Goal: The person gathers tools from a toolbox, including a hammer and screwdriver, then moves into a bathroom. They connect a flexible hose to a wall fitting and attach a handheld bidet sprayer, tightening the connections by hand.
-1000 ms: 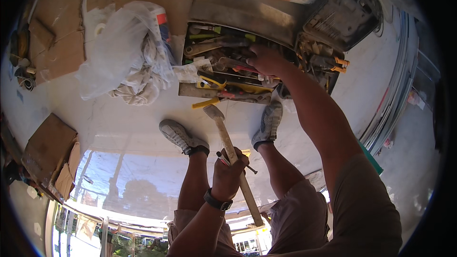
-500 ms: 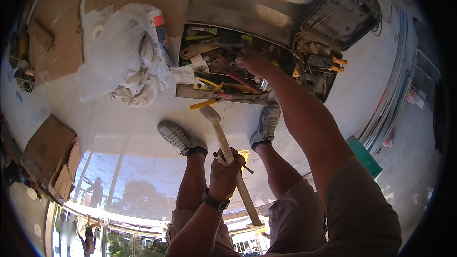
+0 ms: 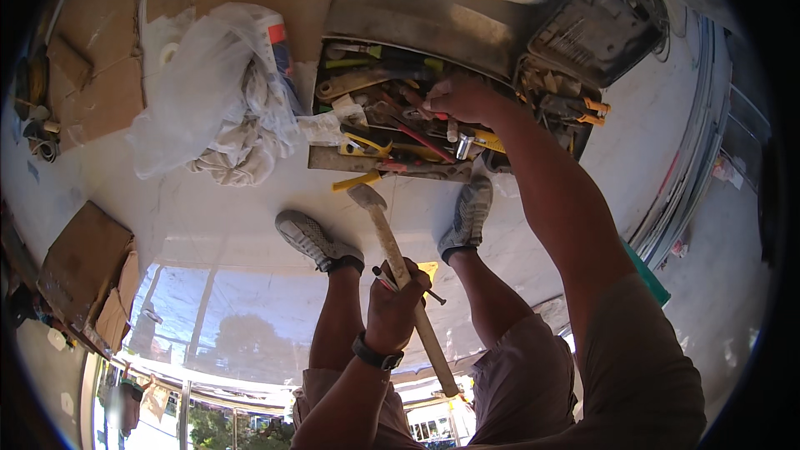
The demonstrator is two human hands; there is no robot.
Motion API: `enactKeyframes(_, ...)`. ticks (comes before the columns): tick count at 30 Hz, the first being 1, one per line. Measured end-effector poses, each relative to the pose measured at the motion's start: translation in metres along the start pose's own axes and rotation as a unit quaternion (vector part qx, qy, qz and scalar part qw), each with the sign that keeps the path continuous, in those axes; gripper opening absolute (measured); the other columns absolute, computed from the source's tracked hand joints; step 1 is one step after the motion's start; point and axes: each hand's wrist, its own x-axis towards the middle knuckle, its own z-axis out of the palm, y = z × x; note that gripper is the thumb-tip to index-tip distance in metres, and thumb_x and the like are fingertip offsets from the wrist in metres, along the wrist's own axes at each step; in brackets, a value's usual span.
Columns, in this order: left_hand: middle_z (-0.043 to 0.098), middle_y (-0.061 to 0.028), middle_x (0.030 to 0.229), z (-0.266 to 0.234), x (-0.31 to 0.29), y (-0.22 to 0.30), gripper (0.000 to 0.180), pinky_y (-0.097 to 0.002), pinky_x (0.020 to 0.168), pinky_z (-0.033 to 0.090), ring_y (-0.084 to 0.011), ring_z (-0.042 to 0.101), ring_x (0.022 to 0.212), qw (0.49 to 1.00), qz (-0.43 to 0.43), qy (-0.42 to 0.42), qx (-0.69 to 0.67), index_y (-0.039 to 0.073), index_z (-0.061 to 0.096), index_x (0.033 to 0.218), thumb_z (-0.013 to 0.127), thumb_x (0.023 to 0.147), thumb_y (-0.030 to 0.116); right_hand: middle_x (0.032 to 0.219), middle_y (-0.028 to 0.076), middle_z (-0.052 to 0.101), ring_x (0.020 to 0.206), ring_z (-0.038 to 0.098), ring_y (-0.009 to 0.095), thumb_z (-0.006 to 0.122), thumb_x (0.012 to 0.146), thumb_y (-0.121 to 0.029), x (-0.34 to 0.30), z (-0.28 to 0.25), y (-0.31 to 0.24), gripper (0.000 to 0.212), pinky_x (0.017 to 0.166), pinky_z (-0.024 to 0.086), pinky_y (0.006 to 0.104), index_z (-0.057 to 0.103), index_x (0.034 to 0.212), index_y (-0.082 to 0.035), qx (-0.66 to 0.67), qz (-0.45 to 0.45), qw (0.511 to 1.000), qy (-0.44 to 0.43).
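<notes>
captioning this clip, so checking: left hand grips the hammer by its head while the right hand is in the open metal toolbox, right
Not quite: the left hand grips the hammer by its handle, as the head camera view shows; the rest stands.

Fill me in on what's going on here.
A person is at an open metal toolbox. Their left hand grips a long-handled hammer and a thin rod-like piece. Their right hand is down among the jumbled tools; whether it grips one is hard to tell. A clear plastic bag sits left of the toolbox.
</notes>
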Motion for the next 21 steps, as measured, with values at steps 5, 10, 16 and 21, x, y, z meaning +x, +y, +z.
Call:
enactKeyframes(5, 0.063, -0.0052, 0.081, 0.004, 0.000, 0.000, 0.018, -0.0246, 0.057, 0.047, -0.0088, 0.055, 0.062, 1.000, 0.001, 0.012, 0.015, 0.007, 0.054, 0.104, 0.066, 0.090, 0.003, 0.094, 0.016, 0.074, 0.084, 0.070, 0.027, 0.075, 0.088, -0.035, -0.002, 0.019, -0.012, 0.034, 0.079, 0.054, 0.0390, 0.076, 0.101, -0.004, -0.046, -0.019, 0.997, 0.061)
enactKeyframes(10, 0.063, -0.0055, 0.081, 0.006, 0.000, -0.002, 0.019, -0.0251, 0.057, 0.047, -0.0095, 0.055, 0.062, 1.000, 0.007, 0.007, 0.027, 0.006, 0.054, 0.103, 0.066, 0.089, 0.004, 0.081, 0.013, 0.073, 0.076, 0.070, 0.027, 0.070, 0.090, -0.044, -0.008, 0.032, -0.025, 0.041, 0.074, 0.054, 0.0419, 0.077, 0.095, -0.004, -0.141, -0.029, 0.985, 0.093)
enactKeyframes(16, 0.063, -0.0054, 0.081, 0.006, 0.000, -0.006, 0.019, -0.0250, 0.057, 0.047, -0.0098, 0.055, 0.061, 0.999, 0.001, 0.013, 0.032, 0.005, 0.054, 0.104, 0.065, 0.088, 0.003, 0.096, 0.014, 0.073, 0.089, 0.066, 0.022, 0.068, 0.091, -0.039, -0.006, -0.013, -0.018, 0.040, 0.077, 0.052, 0.0396, 0.073, 0.101, -0.001, -0.005, 0.061, 0.998, -0.023)
enactKeyframes(21, 0.063, -0.0054, 0.080, 0.007, 0.000, -0.007, 0.018, -0.0249, 0.057, 0.047, -0.0096, 0.055, 0.061, 1.000, 0.007, 0.015, 0.024, 0.005, 0.054, 0.104, 0.064, 0.089, 0.002, 0.099, 0.008, 0.071, 0.090, 0.065, 0.019, 0.063, 0.092, -0.042, -0.012, -0.023, -0.006, 0.041, 0.072, 0.051, 0.0407, 0.071, 0.117, -0.011, 0.072, 0.008, 0.997, -0.019)
